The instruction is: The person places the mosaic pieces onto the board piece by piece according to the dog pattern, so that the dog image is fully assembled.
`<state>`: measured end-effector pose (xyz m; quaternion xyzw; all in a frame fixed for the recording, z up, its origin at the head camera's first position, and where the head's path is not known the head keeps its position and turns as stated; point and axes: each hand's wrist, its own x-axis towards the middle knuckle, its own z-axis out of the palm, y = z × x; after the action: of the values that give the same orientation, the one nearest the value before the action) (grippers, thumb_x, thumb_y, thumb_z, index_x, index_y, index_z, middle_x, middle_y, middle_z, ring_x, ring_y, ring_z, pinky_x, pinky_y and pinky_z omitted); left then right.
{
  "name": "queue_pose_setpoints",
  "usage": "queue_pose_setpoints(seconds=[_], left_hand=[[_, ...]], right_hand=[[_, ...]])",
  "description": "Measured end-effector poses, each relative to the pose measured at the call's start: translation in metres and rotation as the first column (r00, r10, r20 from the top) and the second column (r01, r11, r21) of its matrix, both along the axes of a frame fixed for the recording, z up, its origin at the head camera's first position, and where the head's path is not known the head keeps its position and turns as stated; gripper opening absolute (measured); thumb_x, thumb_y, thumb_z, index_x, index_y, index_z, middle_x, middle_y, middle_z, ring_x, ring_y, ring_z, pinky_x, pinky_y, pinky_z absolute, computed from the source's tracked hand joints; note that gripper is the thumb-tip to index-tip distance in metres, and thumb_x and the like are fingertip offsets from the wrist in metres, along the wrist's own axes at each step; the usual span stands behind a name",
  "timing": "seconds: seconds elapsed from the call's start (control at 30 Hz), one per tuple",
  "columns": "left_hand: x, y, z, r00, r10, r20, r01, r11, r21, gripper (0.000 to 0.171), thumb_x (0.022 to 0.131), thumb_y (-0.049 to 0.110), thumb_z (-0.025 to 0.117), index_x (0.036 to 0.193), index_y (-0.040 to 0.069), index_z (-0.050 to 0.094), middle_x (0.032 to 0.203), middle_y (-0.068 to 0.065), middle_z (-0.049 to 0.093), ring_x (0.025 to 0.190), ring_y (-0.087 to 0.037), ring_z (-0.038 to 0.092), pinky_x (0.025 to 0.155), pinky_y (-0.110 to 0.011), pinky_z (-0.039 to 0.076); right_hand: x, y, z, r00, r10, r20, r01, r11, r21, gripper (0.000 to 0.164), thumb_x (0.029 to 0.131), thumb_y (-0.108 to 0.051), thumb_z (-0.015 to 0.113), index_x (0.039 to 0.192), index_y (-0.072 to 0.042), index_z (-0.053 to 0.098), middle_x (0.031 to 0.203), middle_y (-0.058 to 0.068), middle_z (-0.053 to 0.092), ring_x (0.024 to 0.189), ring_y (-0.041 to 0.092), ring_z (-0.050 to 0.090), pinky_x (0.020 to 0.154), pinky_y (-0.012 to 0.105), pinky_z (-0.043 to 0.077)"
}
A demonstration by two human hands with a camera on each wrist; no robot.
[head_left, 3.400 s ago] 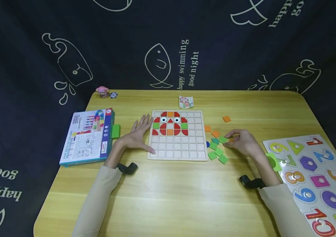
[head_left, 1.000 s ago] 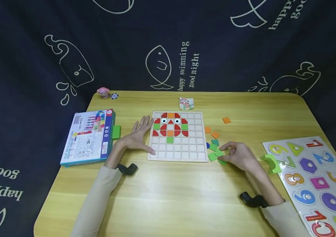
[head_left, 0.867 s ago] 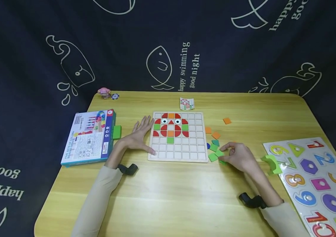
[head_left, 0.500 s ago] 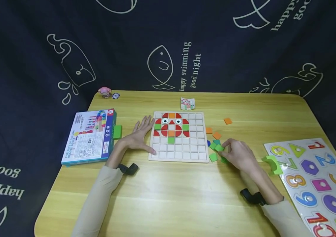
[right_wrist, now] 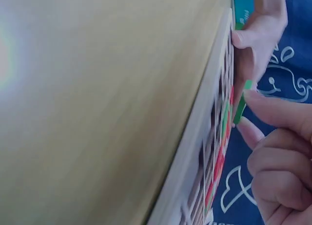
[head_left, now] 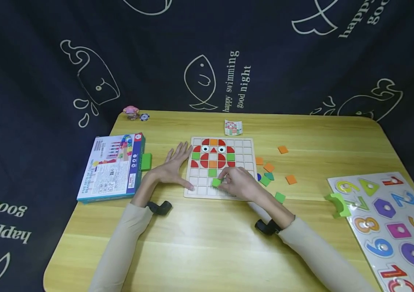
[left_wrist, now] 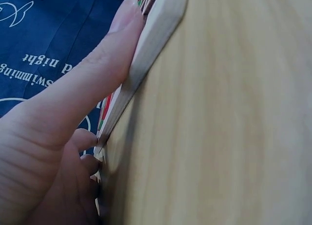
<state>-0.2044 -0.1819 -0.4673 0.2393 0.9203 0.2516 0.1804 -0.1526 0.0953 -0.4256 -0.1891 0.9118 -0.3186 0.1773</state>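
My right hand pinches a small green square tile between thumb and forefinger over the lower middle of a wooden grid board. In the right wrist view the pinched tile is tilted on edge, beside the board. On the board, red, orange, green and eye tiles form a face-like pattern, with one green tile below it. My left hand spreads its fingers at the board's left side, touching its edge; in the left wrist view the thumb lies along that edge. My right hand hides some lower-right cells.
Loose orange tiles, green tiles, a teal piece and a blue piece lie right of the board. A pattern card lies behind it. A box stands left; a number puzzle lies right.
A green tile has appeared below the pattern since the earliest frame. My right hand has moved left from the loose tiles to over the board, carrying another green tile. The left hand stays put.
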Motion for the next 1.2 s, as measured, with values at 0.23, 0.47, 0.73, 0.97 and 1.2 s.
queue_pose_setpoints(seconds=[0.23,0.47,0.73,0.97,1.2], left_hand=[[-0.001,0.001,-0.001,1.000,-0.007,-0.010,0.007,1.000,-0.011,0.142,0.058,0.064,0.082,0.155,0.014,-0.008,0.161,-0.012,-0.021,0.149,-0.030,-0.021,0.120,-0.055,-0.013],[0.000,0.001,0.000,1.000,-0.003,0.001,0.003,1.000,-0.015,0.141,0.059,0.065,0.082,0.156,0.015,-0.008,0.161,-0.012,-0.021,0.149,-0.030,-0.021,0.121,-0.055,-0.013],[0.000,0.002,0.000,1.000,0.002,0.001,-0.002,1.000,-0.012,0.140,0.059,0.063,0.082,0.156,0.017,-0.007,0.162,-0.011,-0.020,0.149,-0.029,-0.022,0.121,-0.055,-0.013],[0.000,0.001,-0.001,1.000,0.004,-0.002,-0.004,1.000,-0.007,0.140,0.060,0.063,0.082,0.156,0.016,-0.007,0.162,-0.011,-0.020,0.149,-0.028,-0.022,0.121,-0.054,-0.013],[0.000,0.000,-0.001,1.000,0.001,0.007,-0.001,1.000,0.011,0.139,0.060,0.062,0.083,0.156,0.014,-0.007,0.162,-0.013,-0.019,0.149,-0.031,-0.021,0.120,-0.056,-0.013]], right_hand=[[-0.005,-0.020,-0.005,0.996,-0.010,-0.090,0.015,0.999,0.051,0.023,0.084,-0.017,0.075,0.103,-0.006,0.071,0.060,0.004,0.058,0.049,0.011,0.044,0.044,0.022,0.034],[-0.012,-0.015,-0.013,0.994,-0.046,-0.098,0.042,0.998,-0.038,0.019,0.076,-0.020,0.082,0.093,-0.014,0.076,0.065,0.000,0.063,0.055,0.009,0.043,0.046,0.020,0.031],[-0.016,-0.010,-0.015,0.997,-0.058,-0.043,0.052,0.991,-0.123,0.019,0.074,-0.020,0.084,0.091,-0.015,0.079,0.047,-0.003,0.047,0.044,0.007,0.030,0.044,0.019,0.022],[-0.017,-0.012,-0.014,0.998,-0.046,-0.053,0.039,0.992,-0.118,0.018,0.074,-0.020,0.084,0.091,-0.016,0.079,0.048,-0.002,0.050,0.044,0.009,0.033,0.044,0.019,0.022],[-0.018,-0.012,-0.014,0.999,-0.042,-0.023,0.039,0.993,-0.116,0.017,0.074,-0.021,0.084,0.091,-0.018,0.079,0.062,0.000,0.064,0.048,0.010,0.039,0.045,0.020,0.027]])
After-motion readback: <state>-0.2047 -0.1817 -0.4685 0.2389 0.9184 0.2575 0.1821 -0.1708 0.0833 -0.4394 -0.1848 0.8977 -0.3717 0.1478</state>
